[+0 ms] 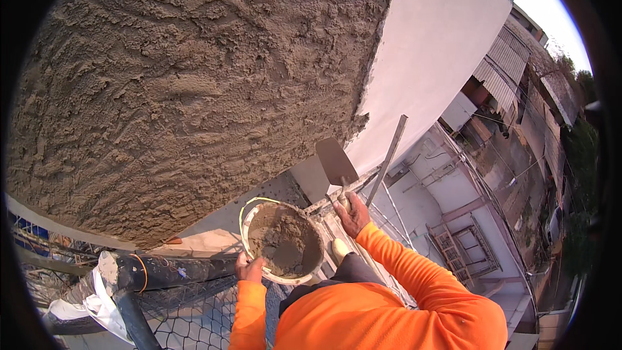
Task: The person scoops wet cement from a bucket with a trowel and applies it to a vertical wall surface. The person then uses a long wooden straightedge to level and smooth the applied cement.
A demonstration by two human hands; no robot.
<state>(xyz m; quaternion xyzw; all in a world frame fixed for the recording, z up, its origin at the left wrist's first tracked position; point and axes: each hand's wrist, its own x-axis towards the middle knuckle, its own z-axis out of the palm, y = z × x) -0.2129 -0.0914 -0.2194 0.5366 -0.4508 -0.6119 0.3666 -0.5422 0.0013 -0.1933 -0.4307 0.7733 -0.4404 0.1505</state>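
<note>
My left hand (pixel 250 268) is closed on the rim of a round bucket (pixel 319 256) with a pale handle looped at its far left side. Wet grey mortar (pixel 285 233) lies inside the bucket, with a smoother hollow near its middle. My right hand (pixel 353 215) is wrapped round the handle of a trowel (pixel 337 162), whose broad rounded blade points up and away toward the wall. Ahead of both hands, rough fresh mortar covers a large wall surface (pixel 194 91). The trowel's blade appears apart from that surface.
A smooth pale wall (pixel 434 45) borders the rough mortar on the right. An upright metal bar (pixel 387 161) stands just right of the trowel. Black pipe (pixel 188 272) and wire netting (pixel 194 317) lie at lower left. Rooms and ground show far below at right.
</note>
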